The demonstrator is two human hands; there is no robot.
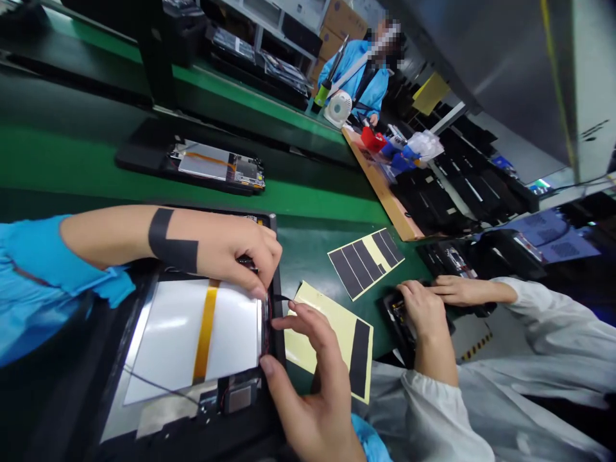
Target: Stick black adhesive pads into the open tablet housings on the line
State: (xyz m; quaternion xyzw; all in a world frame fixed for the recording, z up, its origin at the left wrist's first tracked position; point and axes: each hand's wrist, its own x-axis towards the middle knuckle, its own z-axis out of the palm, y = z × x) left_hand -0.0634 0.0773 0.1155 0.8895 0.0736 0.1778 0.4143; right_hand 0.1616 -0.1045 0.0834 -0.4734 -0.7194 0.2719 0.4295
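An opened tablet (pixel 192 340) lies in a black tray in front of me, showing a white battery with an orange flex strip (pixel 206 330). My left hand (pixel 235 253) presses its fingertips on the tablet's right edge near thin wires. A black tape strip is stuck on that forearm (pixel 172 244). My right hand (pixel 312 385) pinches a small black tape piece (pixel 283 299) at the same edge, thumb resting on the frame.
Two yellow backing sheets with black tape strips (pixel 337 337) (pixel 366 260) lie on the green belt. Another opened tablet (pixel 216 167) sits farther up. A co-worker's hands in white sleeves (pixel 433 301) work on a device at right. Another person in blue stands far back.
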